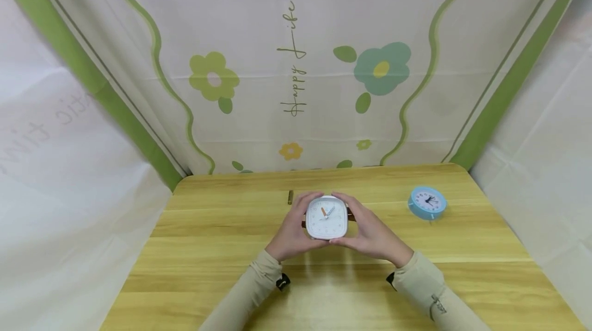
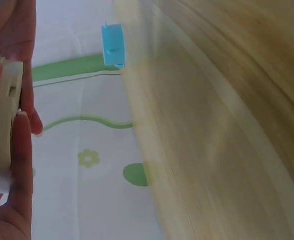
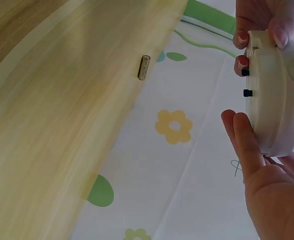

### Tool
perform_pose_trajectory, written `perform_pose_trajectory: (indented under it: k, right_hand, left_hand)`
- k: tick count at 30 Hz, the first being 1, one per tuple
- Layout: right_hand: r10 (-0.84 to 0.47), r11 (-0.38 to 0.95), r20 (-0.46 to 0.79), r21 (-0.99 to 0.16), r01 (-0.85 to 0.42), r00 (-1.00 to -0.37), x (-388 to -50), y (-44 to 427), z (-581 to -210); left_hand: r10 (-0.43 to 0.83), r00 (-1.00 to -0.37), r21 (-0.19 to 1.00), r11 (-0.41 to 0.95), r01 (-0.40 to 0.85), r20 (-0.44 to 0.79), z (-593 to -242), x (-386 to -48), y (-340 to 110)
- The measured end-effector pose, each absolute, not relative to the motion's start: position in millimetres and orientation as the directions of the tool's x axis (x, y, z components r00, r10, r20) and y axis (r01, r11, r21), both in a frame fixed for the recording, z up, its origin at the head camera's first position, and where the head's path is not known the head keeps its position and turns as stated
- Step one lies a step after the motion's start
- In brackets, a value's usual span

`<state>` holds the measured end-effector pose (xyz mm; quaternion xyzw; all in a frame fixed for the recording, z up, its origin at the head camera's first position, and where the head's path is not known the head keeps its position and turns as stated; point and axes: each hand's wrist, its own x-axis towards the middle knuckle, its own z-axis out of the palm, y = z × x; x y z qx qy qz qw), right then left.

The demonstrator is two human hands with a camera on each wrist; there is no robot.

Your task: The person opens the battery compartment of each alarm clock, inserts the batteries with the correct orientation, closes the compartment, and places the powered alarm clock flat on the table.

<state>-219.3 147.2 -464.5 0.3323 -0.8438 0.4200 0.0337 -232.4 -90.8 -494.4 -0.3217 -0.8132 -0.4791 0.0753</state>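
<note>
A white square clock (image 1: 326, 218) is held upright between both hands above the table, its dial facing the head camera. The left hand (image 1: 297, 229) grips its left side and the right hand (image 1: 368, 228) its right side, thumbs low and fingers near the top. In the right wrist view the clock (image 3: 274, 95) shows its edge, with two dark knobs on the back; fingers of both hands lie around it. The left wrist view catches the clock's edge (image 2: 3, 125) at its left border, between the fingers.
A round blue clock (image 1: 427, 203) stands on the wooden table (image 1: 208, 249) at the right. A small battery (image 1: 290, 197) lies behind the hands, also seen as a metallic battery (image 3: 144, 67) in the right wrist view. Printed white curtains (image 1: 259, 130) surround the table.
</note>
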Motion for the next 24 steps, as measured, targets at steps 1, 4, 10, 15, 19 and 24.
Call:
perform_pose_trajectory:
  k: [1,4,10,15,19,24]
  right_hand:
    - [-0.532,0.426,0.335,-0.687,-0.588,-0.777,-220,147,-465]
    - [-0.531,0.433,0.336,-0.681,-0.59,-0.778,-220,147,-466]
    - [-0.53,0.45,0.345,-0.66,-0.602,-0.775,-221,148,-467]
    - [-0.526,0.459,0.342,-0.656,-0.599,-0.779,-222,151,-470]
    - [-0.499,0.503,0.352,-0.627,-0.595,-0.792,-224,158,-473]
    - [-0.483,0.576,0.37,-0.548,-0.607,-0.793,-228,166,-477]
  left_hand:
    - [0.451,-0.78,0.73,0.332,0.597,0.433,-494,-233,-91]
    - [0.454,-0.782,0.742,0.317,0.59,0.427,-492,-233,-93]
    - [0.462,-0.787,0.755,0.314,0.576,0.409,-490,-234,-97]
    - [0.442,-0.81,0.758,0.349,0.551,0.385,-487,-240,-107]
    - [0.404,-0.839,0.765,0.384,0.517,0.364,-487,-249,-123]
    - [0.328,-0.88,0.765,0.446,0.465,0.344,-490,-261,-156]
